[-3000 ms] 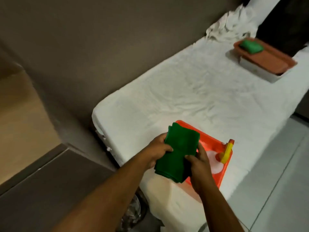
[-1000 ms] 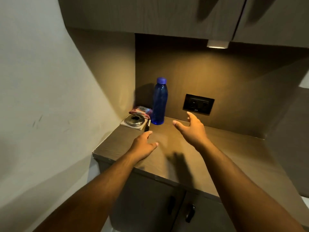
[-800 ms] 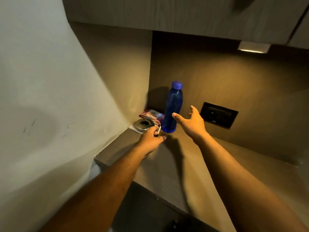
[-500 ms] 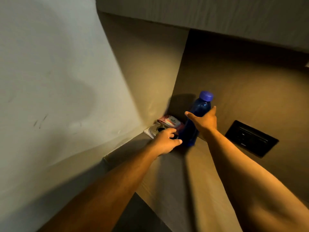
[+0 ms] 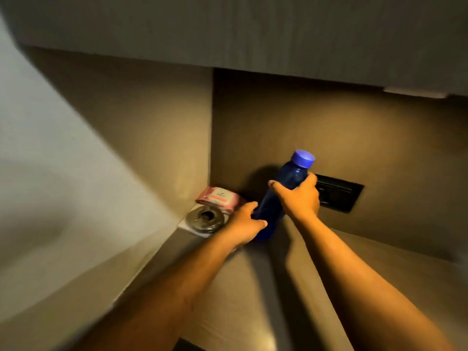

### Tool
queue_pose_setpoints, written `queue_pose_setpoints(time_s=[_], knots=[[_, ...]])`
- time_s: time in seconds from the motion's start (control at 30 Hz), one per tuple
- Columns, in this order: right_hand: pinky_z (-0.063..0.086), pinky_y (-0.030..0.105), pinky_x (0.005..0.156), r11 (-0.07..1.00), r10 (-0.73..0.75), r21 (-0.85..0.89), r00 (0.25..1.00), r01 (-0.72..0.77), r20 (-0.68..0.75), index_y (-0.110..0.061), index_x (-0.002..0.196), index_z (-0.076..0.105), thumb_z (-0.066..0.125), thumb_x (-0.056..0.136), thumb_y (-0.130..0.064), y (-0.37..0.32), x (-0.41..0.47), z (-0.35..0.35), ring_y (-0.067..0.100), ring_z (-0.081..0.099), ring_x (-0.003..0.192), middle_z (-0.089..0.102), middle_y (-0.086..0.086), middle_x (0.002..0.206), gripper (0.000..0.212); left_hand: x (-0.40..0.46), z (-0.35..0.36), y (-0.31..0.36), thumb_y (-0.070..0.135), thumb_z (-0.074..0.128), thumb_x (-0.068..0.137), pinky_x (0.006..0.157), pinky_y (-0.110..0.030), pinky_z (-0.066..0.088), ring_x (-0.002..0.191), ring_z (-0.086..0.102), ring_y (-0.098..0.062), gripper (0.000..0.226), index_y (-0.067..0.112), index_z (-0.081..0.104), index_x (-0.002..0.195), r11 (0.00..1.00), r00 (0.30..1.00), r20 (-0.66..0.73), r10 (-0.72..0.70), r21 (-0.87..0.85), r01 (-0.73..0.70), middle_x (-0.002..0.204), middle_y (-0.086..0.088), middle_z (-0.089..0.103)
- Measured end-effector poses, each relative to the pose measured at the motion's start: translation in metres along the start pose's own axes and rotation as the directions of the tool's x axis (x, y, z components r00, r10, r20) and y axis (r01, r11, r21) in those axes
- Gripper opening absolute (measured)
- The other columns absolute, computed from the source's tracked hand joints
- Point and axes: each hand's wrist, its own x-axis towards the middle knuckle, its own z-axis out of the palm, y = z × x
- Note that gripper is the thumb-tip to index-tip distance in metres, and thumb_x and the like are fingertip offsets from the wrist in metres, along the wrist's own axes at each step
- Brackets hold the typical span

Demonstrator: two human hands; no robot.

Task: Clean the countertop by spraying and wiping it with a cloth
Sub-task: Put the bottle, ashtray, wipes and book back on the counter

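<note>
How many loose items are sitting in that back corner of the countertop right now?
3: a blue bottle gripped by the right hand, a pink packet against the wall, and a round metal dish in front of it. The left hand may hide something smaller.

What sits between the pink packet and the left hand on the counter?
In the head view, a round metal dish on a white base lies between the pink packet and the left hand; the countertop carries them.
</note>
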Motion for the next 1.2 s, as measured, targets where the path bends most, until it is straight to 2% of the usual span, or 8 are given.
queue_pose_setpoints(time_s=[0.2,0.37,0.5,0.7,0.93,1.0,1.07,1.2], knots=[[0.055,0.047,0.082,0.982,0.026,-0.183,0.99,-0.051,-0.137,-0.021,0.121,0.042,0.08,0.056,-0.057,0.042,0.011,-0.111,0.034,0.064,0.099,0.065,0.007,0.115,0.083,-0.005,0.118,0.044,-0.002,0.052,0.084,0.073,-0.025,0.048,0.096,0.058,-0.02,0.04,0.01,0.055,0.122,0.981,0.977,0.198,0.083,-0.191,-0.044,0.107,-0.003,0.061],[0.051,0.041,0.073,0.963,0.111,-0.199,0.939,-0.182,-0.324,-0.016,0.12,0.043,0.087,0.056,-0.047,0.09,0.026,-0.206,0.035,0.062,0.097,0.062,0.013,0.119,0.084,-0.027,0.206,0.088,-0.007,0.045,0.09,0.104,-0.042,0.043,0.126,0.05,-0.028,0.05,0.008,0.044,0.138,0.975,0.887,0.447,0.12,-0.22,-0.021,0.136,-0.011,0.054],[0.042,0.034,0.065,0.93,0.126,-0.251,0.876,-0.267,-0.466,-0.019,0.118,0.041,0.084,0.054,-0.053,0.124,0.03,-0.267,0.03,0.057,0.082,0.064,0.009,0.111,0.084,-0.048,0.257,0.121,-0.013,0.044,0.088,0.091,-0.02,0.038,0.134,0.039,-0.02,0.062,0.009,0.033,0.145,0.983,0.819,0.553,0.155,-0.164,-0.076,0.147,-0.009,0.042],[0.044,0.035,0.063,0.933,0.152,-0.2,0.83,-0.3,-0.538,-0.02,0.114,0.038,0.085,0.055,-0.051,0.158,0.025,-0.301,0.024,0.053,0.076,0.063,0.008,0.109,0.082,-0.066,0.299,0.134,-0.005,0.051,0.087,0.106,-0.039,0.04,0.131,0.045,-0.026,0.065,0.02,0.034,0.145,0.991,0.744,0.665,0.071,0.035,-0.127,0.145,-0.005,0.046],[0.041,0.033,0.065,0.948,0.116,-0.2,0.856,-0.246,-0.503,-0.02,0.126,0.037,0.084,0.06,-0.054,0.176,0.014,-0.3,0.021,0.052,0.085,0.059,0.005,0.117,0.088,-0.078,0.311,0.123,-0.009,0.049,0.083,0.107,-0.036,0.039,0.132,0.044,-0.024,0.076,0.019,0.026,0.149,0.987,0.753,0.655,0.056,0.079,-0.142,0.147,-0.006,0.044],[0.045,0.035,0.069,0.951,0.127,-0.183,0.855,-0.249,-0.502,-0.019,0.131,0.037,0.084,0.061,-0.053,0.175,0.011,-0.299,0.026,0.058,0.094,0.059,0.007,0.123,0.09,-0.081,0.302,0.122,-0.008,0.051,0.083,0.099,-0.03,0.039,0.132,0.043,-0.025,0.073,0.018,0.029,0.147,0.988,0.755,0.651,0.078,0.051,-0.146,0.148,-0.007,0.042],[0.051,0.046,0.082,0.945,0.145,-0.175,0.836,-0.275,-0.529,-0.014,0.138,0.034,0.083,0.063,-0.052,0.17,0.006,-0.294,0.037,0.058,0.113,0.052,0.014,0.134,0.097,-0.077,0.289,0.119,-0.004,0.055,0.084,0.102,-0.031,0.037,0.137,0.036,-0.026,0.077,0.019,0.023,0.15,0.988,0.784,0.617,0.074,0.061,-0.141,0.154,-0.007,0.033],[0.023,0.063,0.114,0.897,-0.062,-0.373,0.766,-0.238,-0.639,-0.005,0.153,0.011,0.073,0.074,-0.051,0.139,-0.003,-0.262,0.047,0.017,0.145,0.013,0.029,0.159,0.11,-0.053,0.235,0.097,0.005,0.062,0.085,0.103,-0.028,0.035,0.138,0.035,-0.025,0.079,0.02,0.02,0.151,0.993,0.866,0.497,0.052,0.069,-0.099,0.154,-0.008,0.031]])
